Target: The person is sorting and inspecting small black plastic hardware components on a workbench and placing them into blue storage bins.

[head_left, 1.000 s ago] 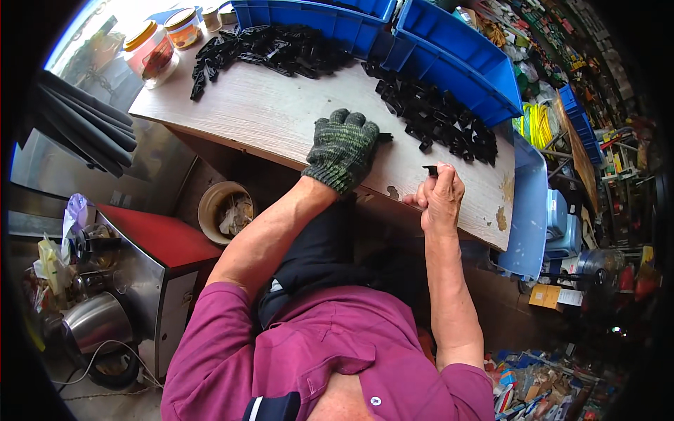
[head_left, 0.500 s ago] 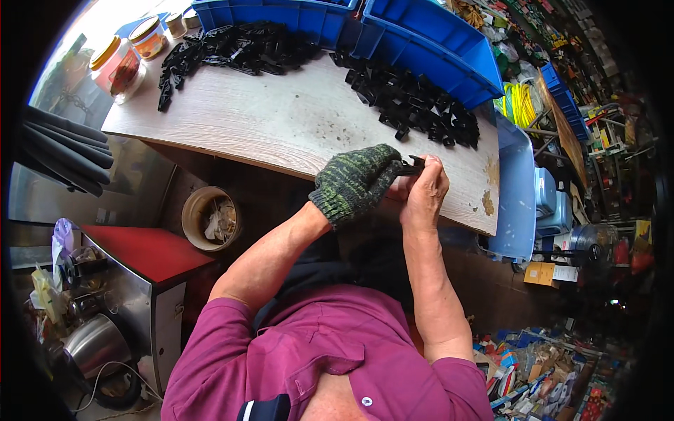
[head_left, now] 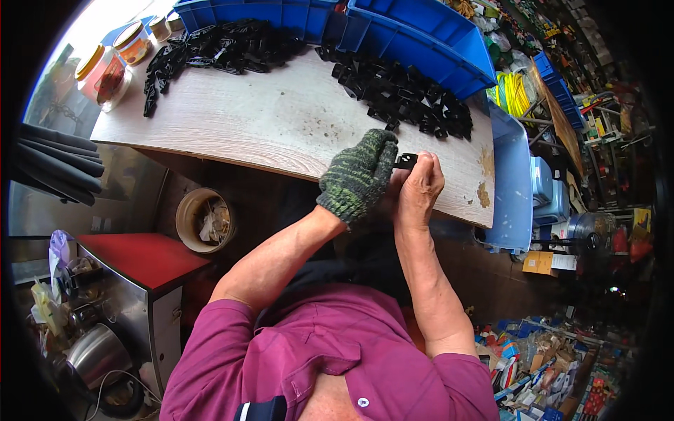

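Note:
A small black plastic part (head_left: pixel 405 161) with a notched end bridges the gap between my two hands, just above the table's front edge. My left hand (head_left: pixel 358 174) wears a dark green and black knitted glove. Its fingers are curled, and its side meets the part's left end; the fingertips are hidden. My bare right hand (head_left: pixel 419 185) grips the other end between thumb and fingers. Just beyond the glove lies a pile of short black plastic parts (head_left: pixel 407 98). Longer black pieces form a second pile (head_left: pixel 232 48) at the far left of the table.
The pale wood-grain table (head_left: pixel 260 112) has worn patches. Along its back stand two blue crates (head_left: pixel 421 43). Lidded jars (head_left: pixel 105 76) sit at the left corner. Below are a bucket (head_left: pixel 188 223) and a red-topped cabinet (head_left: pixel 140 258). A translucent blue bin (head_left: pixel 511 189) adjoins the right edge.
The gloved left hand has turned more upright, its fingers moving up toward the short parts' pile. More of the held part shows between the hands. My view has shifted slightly.

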The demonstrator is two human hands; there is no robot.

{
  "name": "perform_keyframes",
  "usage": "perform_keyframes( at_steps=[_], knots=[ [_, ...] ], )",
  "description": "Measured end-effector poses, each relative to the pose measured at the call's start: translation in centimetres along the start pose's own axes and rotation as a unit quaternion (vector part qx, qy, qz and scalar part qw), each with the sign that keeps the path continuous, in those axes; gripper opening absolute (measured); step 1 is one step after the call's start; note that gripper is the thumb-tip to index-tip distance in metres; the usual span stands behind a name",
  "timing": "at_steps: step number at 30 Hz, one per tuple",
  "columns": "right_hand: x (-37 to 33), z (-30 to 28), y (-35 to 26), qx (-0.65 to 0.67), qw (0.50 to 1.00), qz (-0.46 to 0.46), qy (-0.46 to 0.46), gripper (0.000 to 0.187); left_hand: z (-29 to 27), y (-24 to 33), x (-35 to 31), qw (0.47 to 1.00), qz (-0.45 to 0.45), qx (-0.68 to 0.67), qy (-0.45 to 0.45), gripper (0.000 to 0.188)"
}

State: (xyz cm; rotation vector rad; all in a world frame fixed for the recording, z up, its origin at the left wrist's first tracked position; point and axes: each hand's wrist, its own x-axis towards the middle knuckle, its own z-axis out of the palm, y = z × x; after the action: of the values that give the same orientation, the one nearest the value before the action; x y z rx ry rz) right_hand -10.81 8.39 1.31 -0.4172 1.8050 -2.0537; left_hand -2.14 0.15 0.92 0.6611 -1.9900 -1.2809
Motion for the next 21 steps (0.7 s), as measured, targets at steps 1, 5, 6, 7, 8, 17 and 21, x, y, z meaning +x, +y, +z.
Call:
perform_keyframes(
  at_steps=[1, 5, 6, 7, 8, 17, 21],
  knots=[
    [0.2, -0.4, 0.4, -0.078, 0.995, -0.066, -0.009, 0.022, 0.4, 0.3, -0.1, 1.0, -0.022, -0.002, 0.011, 0.026],
    [-0.1, -0.2, 0.2, -0.082, 0.989, -0.113, -0.043, 0.026, 1.8, -0.3, -1.4, 0.963, 0.157, 0.216, 0.035, 0.034],
    [0.4, -0.8, 0.7, -0.125, 0.976, -0.175, -0.035, 0.027, 1.6, 0.4, -1.3, 0.973, 0.142, 0.181, 0.01, 0.04],
    [0.4, -1.0, 1.3, -0.097, 0.983, -0.153, -0.031, 0.027, 1.9, -0.3, -1.6, 0.958, 0.195, 0.209, 0.034, 0.039],
    [0.7, -1.3, 1.4, -0.072, 0.988, -0.136, -0.021, 0.027, 2.1, -1.0, -1.5, 0.938, 0.253, 0.232, 0.055, 0.039],
    [-0.3, 0.1, 0.0, 0.045, 0.998, 0.014, -0.048, 0.025, -19.7, -6.1, 2.0, 0.817, 0.158, 0.41, 0.374, 0.034],
    [0.0, 0.5, 0.0, 0.02, 0.997, 0.0, -0.071, 0.027, -31.8, -12.3, 3.8, 0.728, -0.02, 0.581, 0.364, 0.036]
  ],
)
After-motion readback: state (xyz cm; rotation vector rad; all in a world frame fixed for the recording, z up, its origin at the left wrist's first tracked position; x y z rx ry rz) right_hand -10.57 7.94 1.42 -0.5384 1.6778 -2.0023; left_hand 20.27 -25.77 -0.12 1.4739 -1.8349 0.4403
